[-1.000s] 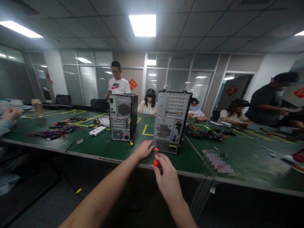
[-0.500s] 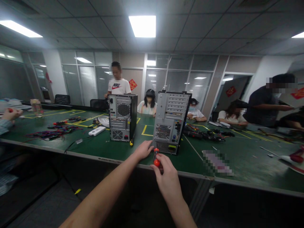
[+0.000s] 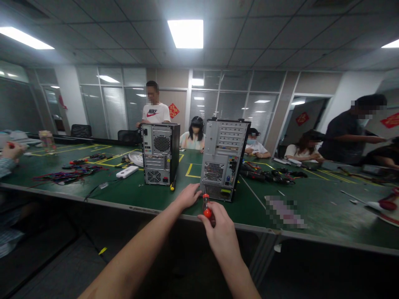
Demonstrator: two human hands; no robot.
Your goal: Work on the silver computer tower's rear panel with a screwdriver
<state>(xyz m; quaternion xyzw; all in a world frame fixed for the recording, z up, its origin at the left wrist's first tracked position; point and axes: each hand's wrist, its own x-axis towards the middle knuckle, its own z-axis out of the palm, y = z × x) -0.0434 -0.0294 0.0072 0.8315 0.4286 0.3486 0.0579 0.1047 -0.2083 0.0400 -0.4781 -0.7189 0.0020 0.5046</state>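
Note:
A red-and-black screwdriver is in my right hand, whose thumb and fingers close round the end of its handle. Its shaft points away from me at the lower left corner of a grey computer case, which stands upright with its back panel facing me. Whether the tip sits in a screw is too small to tell. My left hand reaches to that same lower corner, fingers stretched out against or close beside the case's left edge. Some of its fingertips are hidden.
A second computer case stands to the left, with a yellow-handled tool by its base. Bundled cables and a white power strip lie further left. More black cables are at right. Several people sit or stand around the green table.
My right hand and the screwdriver handle have shifted very slightly to the right. The left hand stays by the case corner, and the view has moved a little.

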